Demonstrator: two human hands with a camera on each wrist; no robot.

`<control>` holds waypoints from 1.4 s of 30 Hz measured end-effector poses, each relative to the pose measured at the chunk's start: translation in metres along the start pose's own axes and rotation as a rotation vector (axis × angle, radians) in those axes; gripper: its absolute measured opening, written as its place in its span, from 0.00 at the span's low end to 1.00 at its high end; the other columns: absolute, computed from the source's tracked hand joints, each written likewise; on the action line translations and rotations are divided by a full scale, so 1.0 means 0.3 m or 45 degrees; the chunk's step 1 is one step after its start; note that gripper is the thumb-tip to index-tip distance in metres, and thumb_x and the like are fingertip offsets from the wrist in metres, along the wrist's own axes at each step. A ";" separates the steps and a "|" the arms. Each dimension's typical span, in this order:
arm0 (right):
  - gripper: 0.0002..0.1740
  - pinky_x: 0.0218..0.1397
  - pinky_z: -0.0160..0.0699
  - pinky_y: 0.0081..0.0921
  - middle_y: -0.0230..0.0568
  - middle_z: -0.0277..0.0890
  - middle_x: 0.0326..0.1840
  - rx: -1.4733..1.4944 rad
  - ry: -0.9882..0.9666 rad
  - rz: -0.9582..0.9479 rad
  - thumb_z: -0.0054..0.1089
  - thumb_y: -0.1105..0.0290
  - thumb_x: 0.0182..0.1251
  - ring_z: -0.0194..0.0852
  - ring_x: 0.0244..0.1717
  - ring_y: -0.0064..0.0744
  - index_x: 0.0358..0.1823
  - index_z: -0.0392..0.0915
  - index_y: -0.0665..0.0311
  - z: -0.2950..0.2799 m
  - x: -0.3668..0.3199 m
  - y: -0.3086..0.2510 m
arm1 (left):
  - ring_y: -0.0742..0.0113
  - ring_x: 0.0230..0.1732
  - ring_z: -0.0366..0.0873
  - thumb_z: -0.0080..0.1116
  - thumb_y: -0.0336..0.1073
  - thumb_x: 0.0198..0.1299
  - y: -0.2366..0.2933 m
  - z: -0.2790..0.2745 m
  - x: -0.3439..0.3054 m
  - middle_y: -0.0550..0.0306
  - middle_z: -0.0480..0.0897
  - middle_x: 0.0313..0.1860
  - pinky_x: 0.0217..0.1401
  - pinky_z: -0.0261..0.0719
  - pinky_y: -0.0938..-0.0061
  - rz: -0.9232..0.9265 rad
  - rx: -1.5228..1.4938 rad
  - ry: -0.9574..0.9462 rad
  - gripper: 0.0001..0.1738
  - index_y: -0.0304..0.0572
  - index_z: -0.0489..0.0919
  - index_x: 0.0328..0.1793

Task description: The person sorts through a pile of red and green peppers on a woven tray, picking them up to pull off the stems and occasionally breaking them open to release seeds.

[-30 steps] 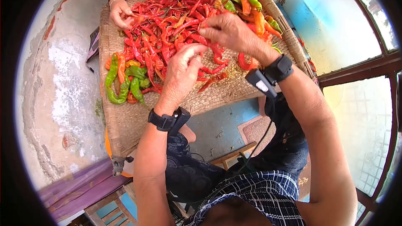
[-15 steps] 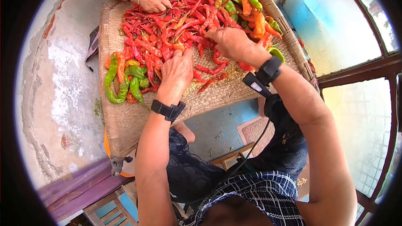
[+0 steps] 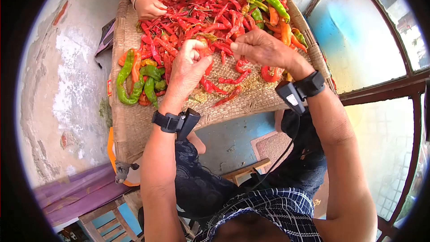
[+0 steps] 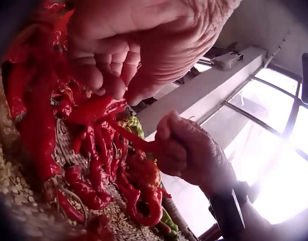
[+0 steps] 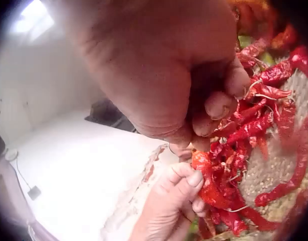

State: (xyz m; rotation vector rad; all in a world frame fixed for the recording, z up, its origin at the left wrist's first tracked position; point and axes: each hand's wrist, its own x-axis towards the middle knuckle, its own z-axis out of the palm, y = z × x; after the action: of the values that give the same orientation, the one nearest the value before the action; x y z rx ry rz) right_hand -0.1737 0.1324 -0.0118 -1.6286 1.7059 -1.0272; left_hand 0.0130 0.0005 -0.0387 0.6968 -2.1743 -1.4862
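My left hand (image 3: pixel 187 69) pinches a red pepper (image 3: pixel 206 54) between thumb and fingers above the near side of the pile. To its right my right hand (image 3: pixel 264 50) has curled fingers with the thumb against them. In the left wrist view, a thin red pepper strip (image 4: pixel 131 138) runs to the fingertips of my right hand (image 4: pixel 186 153); those fingers mostly hide its end. The right wrist view shows the left hand's pepper (image 5: pixel 214 193) just below the right fingertips. Red peppers (image 3: pixel 215 2) cover much of the woven tray (image 3: pixel 148 125).
Another person's hands (image 3: pixel 150 6) work at the tray's far left. Green and orange peppers lie in groups at the left (image 3: pixel 130 80) and far right (image 3: pixel 268 0). Loose seeds (image 3: pixel 255 83) cover the near right area. A window (image 3: pixel 358 31) stands to the right.
My left hand has lifted off the pile with a red pepper in its fingers. My right hand has shifted slightly right. One of the other person's hands has moved left.
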 end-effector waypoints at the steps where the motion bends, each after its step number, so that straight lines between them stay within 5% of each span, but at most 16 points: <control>1: 0.23 0.20 0.64 0.21 0.31 0.68 0.14 0.200 -0.081 0.166 0.52 0.51 0.70 0.64 0.17 0.20 0.27 0.80 0.63 -0.022 -0.011 -0.040 | 0.79 0.25 0.71 0.59 0.28 0.56 0.026 -0.004 -0.005 0.62 0.77 0.27 0.26 0.69 0.79 -0.064 -0.242 0.026 0.18 0.42 0.70 0.52; 2: 0.25 0.19 0.62 0.18 0.25 0.65 0.13 0.240 -0.090 0.227 0.49 0.49 0.71 0.63 0.17 0.16 0.29 0.81 0.62 -0.058 -0.034 -0.088 | 0.78 0.30 0.73 0.58 0.27 0.57 0.041 -0.015 -0.008 0.59 0.78 0.33 0.32 0.71 0.81 -0.061 -0.250 -0.015 0.28 0.38 0.62 0.63; 11: 0.21 0.23 0.65 0.17 0.27 0.64 0.14 0.385 0.351 -0.079 0.48 0.54 0.72 0.64 0.17 0.18 0.38 0.79 0.66 -0.133 0.028 -0.072 | 0.75 0.37 0.76 0.56 0.28 0.57 0.063 -0.022 -0.008 0.56 0.79 0.37 0.43 0.74 0.79 0.034 -0.530 -0.012 0.31 0.34 0.60 0.67; 13: 0.20 0.26 0.71 0.22 0.30 0.67 0.16 0.005 0.732 -0.361 0.53 0.55 0.70 0.69 0.20 0.24 0.43 0.79 0.68 -0.087 0.095 0.048 | 0.76 0.37 0.75 0.56 0.28 0.57 0.071 -0.018 -0.012 0.56 0.79 0.36 0.43 0.74 0.79 0.048 -0.491 -0.025 0.31 0.34 0.60 0.67; 15: 0.22 0.29 0.74 0.25 0.33 0.71 0.19 -0.232 0.748 -0.352 0.57 0.55 0.67 0.72 0.22 0.28 0.46 0.78 0.70 -0.044 0.098 0.144 | 0.76 0.37 0.75 0.56 0.28 0.57 0.073 -0.007 -0.013 0.57 0.79 0.36 0.42 0.73 0.79 0.060 -0.454 -0.046 0.30 0.34 0.61 0.66; 17: 0.22 0.27 0.74 0.24 0.36 0.75 0.22 -0.215 0.390 -0.167 0.59 0.54 0.65 0.72 0.22 0.26 0.44 0.79 0.69 0.033 0.076 0.119 | 0.78 0.35 0.74 0.58 0.29 0.57 0.062 0.015 -0.016 0.59 0.78 0.34 0.40 0.72 0.81 0.090 -0.438 -0.113 0.30 0.36 0.61 0.66; 19: 0.20 0.23 0.72 0.24 0.35 0.75 0.21 0.366 0.073 0.271 0.59 0.55 0.66 0.70 0.19 0.23 0.39 0.80 0.68 0.088 0.046 0.019 | 0.78 0.37 0.75 0.58 0.29 0.59 0.052 0.027 -0.023 0.62 0.78 0.36 0.43 0.74 0.82 0.044 -0.272 -0.209 0.29 0.38 0.61 0.65; 25: 0.12 0.20 0.70 0.20 0.31 0.74 0.21 0.407 0.082 0.382 0.61 0.64 0.64 0.69 0.18 0.18 0.33 0.78 0.69 0.128 0.029 0.005 | 0.79 0.34 0.74 0.56 0.31 0.61 0.035 0.041 -0.032 0.63 0.77 0.31 0.38 0.73 0.82 -0.066 -0.191 -0.152 0.23 0.40 0.64 0.61; 33: 0.12 0.24 0.69 0.13 0.25 0.73 0.24 0.244 -0.362 0.398 0.59 0.62 0.67 0.68 0.21 0.14 0.41 0.79 0.63 0.032 -0.017 -0.026 | 0.74 0.29 0.75 0.50 0.29 0.61 -0.055 0.013 -0.006 0.62 0.77 0.29 0.35 0.75 0.78 -0.085 -0.057 -0.179 0.07 0.35 0.72 0.44; 35: 0.15 0.25 0.70 0.14 0.27 0.74 0.26 0.240 -0.189 0.336 0.58 0.62 0.67 0.70 0.23 0.14 0.47 0.77 0.65 -0.020 -0.001 -0.014 | 0.74 0.28 0.75 0.50 0.28 0.59 -0.056 0.006 -0.001 0.62 0.76 0.27 0.33 0.76 0.78 -0.082 0.115 -0.166 0.05 0.35 0.72 0.41; 38: 0.26 0.27 0.73 0.15 0.34 0.75 0.34 0.683 0.580 0.106 0.55 0.61 0.69 0.72 0.30 0.17 0.60 0.68 0.73 -0.062 0.062 0.053 | 0.73 0.27 0.76 0.51 0.29 0.58 -0.047 0.015 -0.005 0.61 0.77 0.24 0.32 0.76 0.77 -0.071 0.069 -0.123 0.05 0.36 0.73 0.37; 39: 0.26 0.27 0.73 0.15 0.34 0.75 0.34 0.685 0.581 0.107 0.55 0.61 0.69 0.72 0.30 0.17 0.60 0.68 0.73 -0.064 0.067 0.058 | 0.72 0.26 0.78 0.52 0.31 0.57 -0.038 0.018 -0.007 0.59 0.78 0.23 0.31 0.75 0.75 -0.067 0.022 -0.098 0.05 0.36 0.74 0.35; 41: 0.27 0.28 0.74 0.17 0.36 0.75 0.36 0.043 0.720 0.196 0.55 0.59 0.69 0.73 0.30 0.19 0.59 0.68 0.76 -0.057 0.074 0.070 | 0.74 0.28 0.77 0.52 0.31 0.59 -0.015 0.018 -0.009 0.61 0.78 0.25 0.33 0.75 0.77 -0.101 -0.029 -0.136 0.05 0.38 0.74 0.38; 42: 0.29 0.27 0.72 0.18 0.35 0.76 0.35 -0.059 0.553 0.110 0.56 0.55 0.68 0.73 0.30 0.20 0.59 0.69 0.74 -0.032 0.069 0.089 | 0.75 0.30 0.77 0.51 0.30 0.61 0.001 0.021 -0.010 0.62 0.77 0.27 0.35 0.76 0.80 -0.137 -0.083 -0.176 0.05 0.39 0.73 0.41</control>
State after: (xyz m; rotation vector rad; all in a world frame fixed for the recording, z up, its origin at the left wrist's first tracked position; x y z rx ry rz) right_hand -0.1986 0.1125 -0.0266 -1.4142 2.0700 -1.3814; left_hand 0.0117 0.0070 -0.0409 0.7184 -2.2084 -1.6981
